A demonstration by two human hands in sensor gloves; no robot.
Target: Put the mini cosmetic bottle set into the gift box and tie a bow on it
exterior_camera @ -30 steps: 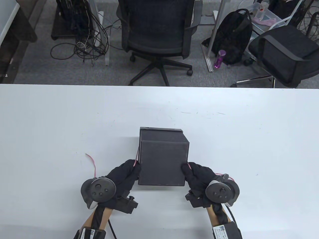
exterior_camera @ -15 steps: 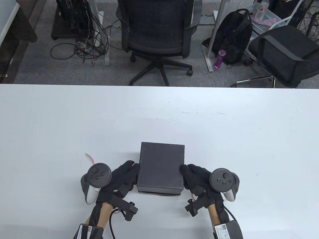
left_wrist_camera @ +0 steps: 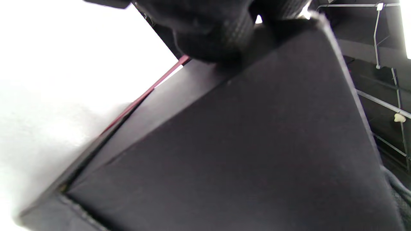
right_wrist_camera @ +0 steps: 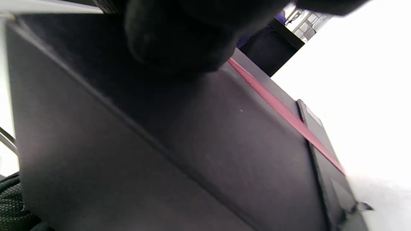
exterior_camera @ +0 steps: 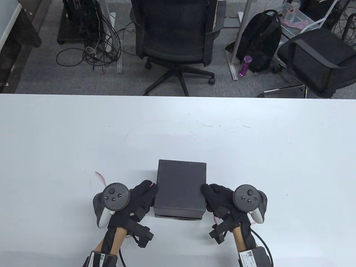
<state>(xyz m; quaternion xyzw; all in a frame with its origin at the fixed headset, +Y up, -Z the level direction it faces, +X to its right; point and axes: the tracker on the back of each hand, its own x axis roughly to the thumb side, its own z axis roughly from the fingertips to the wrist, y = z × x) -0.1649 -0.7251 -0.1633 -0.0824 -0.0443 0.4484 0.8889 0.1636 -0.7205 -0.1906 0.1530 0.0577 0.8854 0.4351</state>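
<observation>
A black lidded gift box [exterior_camera: 180, 187] sits flat on the white table [exterior_camera: 250, 155] near its front edge. My left hand [exterior_camera: 143, 197] grips the box's left side and my right hand [exterior_camera: 215, 198] grips its right side. A thin pink ribbon [exterior_camera: 101, 178] trails onto the table left of the box, and a short bit shows below the right hand. In the left wrist view a fingertip [left_wrist_camera: 212, 38] pins the ribbon [left_wrist_camera: 154, 86] against the box [left_wrist_camera: 257, 144]. The right wrist view shows the same: fingers [right_wrist_camera: 179, 41], ribbon [right_wrist_camera: 282, 112], box [right_wrist_camera: 160, 144]. The bottles are hidden.
Beyond the table's far edge stand a black office chair [exterior_camera: 175, 36], a second chair [exterior_camera: 317, 58], a backpack [exterior_camera: 261, 39] and tangled cables [exterior_camera: 94, 41] on the floor.
The box was raised and tipped a second ago; it has come down flat on the table, nearer me. Both hands turned with it and stay on its sides.
</observation>
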